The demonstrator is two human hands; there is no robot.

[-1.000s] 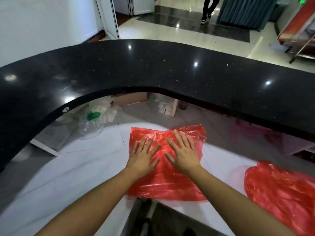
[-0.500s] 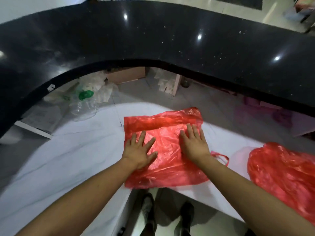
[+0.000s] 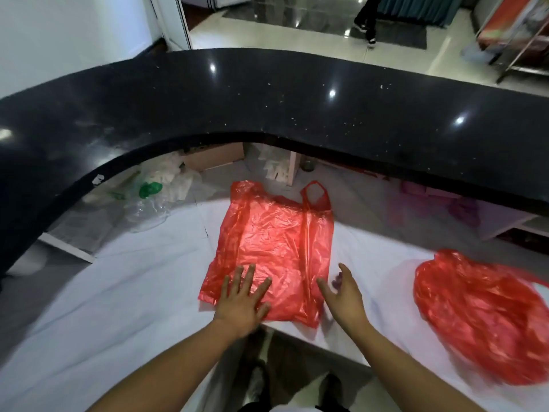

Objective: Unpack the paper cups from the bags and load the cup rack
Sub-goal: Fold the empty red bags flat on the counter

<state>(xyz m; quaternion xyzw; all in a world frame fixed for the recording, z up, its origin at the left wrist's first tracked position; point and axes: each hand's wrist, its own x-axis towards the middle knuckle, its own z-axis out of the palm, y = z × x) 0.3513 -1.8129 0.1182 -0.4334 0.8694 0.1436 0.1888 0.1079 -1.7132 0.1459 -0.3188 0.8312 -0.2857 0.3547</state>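
Head view shows one red bag (image 3: 276, 245) spread flat and empty-looking on the white counter (image 3: 133, 292), with its handle loops (image 3: 316, 194) pointing away from the person. Half a second ago both palms pressed on this bag and a loop lay by the right wrist. Now the bag lies turned and drawn out to full length, and only the left hand (image 3: 242, 301) rests on it, at the near left corner. Its fingers (image 3: 248, 278) are straight and spread, pressing rather than gripping. The right hand (image 3: 344, 295) has come off and hovers just beside the bag's near right edge, slightly blurred, its fingers relaxed and holding nothing.

That change suggests this bag is already emptied and is being smoothed out of the way, so the unpacking work probably shifts to the other bag.

By count there are two red bags: the flat one and a second red bag (image 3: 481, 316), crumpled and fuller, well apart to the right on the same counter. One clear plastic wrapper (image 3: 154, 200) lies at the far left under the black raised top (image 3: 267, 99). No paper cups and no cup rack are in view, so loading cannot be judged.
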